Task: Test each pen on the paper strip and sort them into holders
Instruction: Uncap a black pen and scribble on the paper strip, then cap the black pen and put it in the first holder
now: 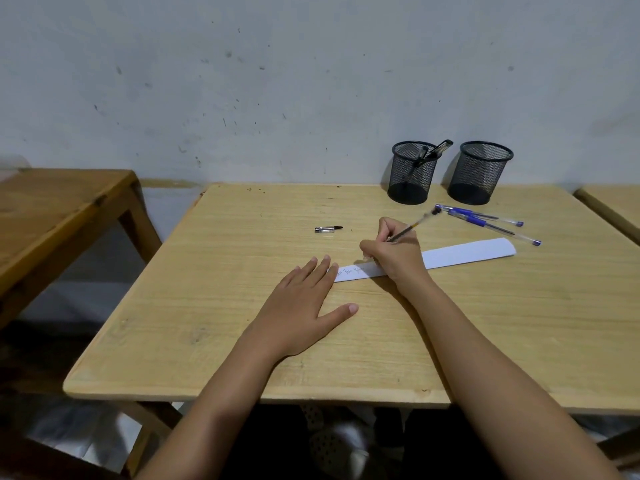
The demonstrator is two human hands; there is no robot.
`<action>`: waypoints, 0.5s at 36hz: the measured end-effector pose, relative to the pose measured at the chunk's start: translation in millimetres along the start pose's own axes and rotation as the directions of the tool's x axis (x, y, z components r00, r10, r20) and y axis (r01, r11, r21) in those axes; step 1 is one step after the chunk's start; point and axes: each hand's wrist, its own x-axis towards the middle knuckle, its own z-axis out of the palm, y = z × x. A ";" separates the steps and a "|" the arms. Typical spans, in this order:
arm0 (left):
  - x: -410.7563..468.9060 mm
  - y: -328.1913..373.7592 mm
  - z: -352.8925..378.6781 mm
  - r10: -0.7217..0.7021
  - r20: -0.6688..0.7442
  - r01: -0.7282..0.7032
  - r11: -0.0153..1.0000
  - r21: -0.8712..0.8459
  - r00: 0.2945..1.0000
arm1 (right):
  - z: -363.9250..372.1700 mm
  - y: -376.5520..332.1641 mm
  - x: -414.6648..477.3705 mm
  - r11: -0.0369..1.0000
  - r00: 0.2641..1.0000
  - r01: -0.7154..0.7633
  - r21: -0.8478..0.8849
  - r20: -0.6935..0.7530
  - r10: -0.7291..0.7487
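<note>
My right hand (394, 252) grips a black pen (417, 225), its tip down on the white paper strip (467, 253). The strip lies across the middle of the table and bears a few scribbles near its left end. My left hand (304, 303) lies flat with fingers apart, fingertips pressing that left end. A loose pen cap (327, 229) lies on the table behind my left hand. Two blue pens (485, 220) lie side by side behind the strip. At the back stand two black mesh holders: the left holder (412, 173) has pens in it, the right holder (479, 173) looks empty.
The light wooden table (242, 334) stands against a grey wall. A darker wooden table (52, 209) is at the left, with a gap between. The corner of another table (616, 209) shows at the right edge.
</note>
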 end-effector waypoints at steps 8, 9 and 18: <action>-0.1 -3.8 -0.1 0.035 0.000 -0.035 0.999 -0.016 0.999 | -18.2 -8.5 -2.1 0.936 0.995 -0.011 0.351 -0.091 0.046; 0.1 -4.1 -0.5 0.043 0.003 -0.043 0.999 -0.007 0.999 | -19.9 -8.8 -2.2 0.921 0.993 -0.023 0.388 -0.099 0.067; 15.1 -3.5 -23.0 0.035 -0.032 -0.038 0.993 -0.110 0.999 | -25.4 -14.6 -2.8 0.853 0.988 -0.046 0.519 -0.100 0.115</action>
